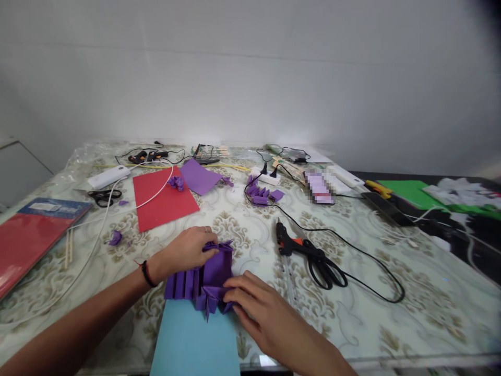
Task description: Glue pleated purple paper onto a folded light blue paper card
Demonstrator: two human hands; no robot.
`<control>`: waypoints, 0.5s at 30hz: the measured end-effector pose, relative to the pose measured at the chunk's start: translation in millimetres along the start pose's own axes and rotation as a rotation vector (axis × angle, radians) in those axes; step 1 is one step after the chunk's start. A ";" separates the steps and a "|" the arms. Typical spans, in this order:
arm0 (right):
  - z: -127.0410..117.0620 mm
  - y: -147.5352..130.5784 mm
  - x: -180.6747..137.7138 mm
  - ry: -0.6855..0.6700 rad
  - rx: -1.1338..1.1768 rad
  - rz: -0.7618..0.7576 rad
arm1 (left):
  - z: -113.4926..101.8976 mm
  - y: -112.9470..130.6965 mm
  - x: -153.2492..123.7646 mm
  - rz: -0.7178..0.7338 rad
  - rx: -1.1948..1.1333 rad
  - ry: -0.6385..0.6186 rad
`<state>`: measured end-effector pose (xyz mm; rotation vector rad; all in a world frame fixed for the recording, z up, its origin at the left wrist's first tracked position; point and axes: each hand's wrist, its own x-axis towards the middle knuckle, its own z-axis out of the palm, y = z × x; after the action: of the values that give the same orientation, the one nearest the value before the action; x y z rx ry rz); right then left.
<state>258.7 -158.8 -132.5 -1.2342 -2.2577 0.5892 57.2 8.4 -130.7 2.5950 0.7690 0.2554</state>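
Observation:
A folded purple paper piece (pixel 217 267) with pleats and pointed edges lies at the front middle, over the top of a light blue sheet (pixel 198 339). My left hand (pixel 191 250) pinches its far edge, with a dark band on the wrist. From the right, my right hand (pixel 258 308) grips the near right edge between thumb and fingers. More purple pleats (pixel 180 284) show under my left wrist, partly hidden by it. A black glue gun (pixel 289 240) rests to the right of my hands, beside black-handled scissors (pixel 323 266).
A red sheet (pixel 164 203) and a purple sheet (pixel 199 177) lie beyond my left hand. Purple folded pieces (pixel 258 194) sit near a white power strip (pixel 265 176). A phone (pixel 319 187) lies farther right. A black cord (pixel 376 256) loops across the right side.

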 end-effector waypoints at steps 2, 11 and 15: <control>-0.7 -0.8 -0.6 0.001 -0.024 0.004 | -0.9 -3.4 1.9 -0.001 -0.011 0.010; 2.8 4.6 -2.1 0.017 0.020 0.033 | 2.1 -7.0 -5.2 0.007 -0.073 0.039; 8.5 10.9 -2.2 0.071 0.056 0.062 | 0.9 -0.1 -15.0 0.045 -0.122 0.053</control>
<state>261.6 -156.4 -146.0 -1.2810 -2.1366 0.6175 44.9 -0.2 -132.4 2.5016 0.6909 0.3742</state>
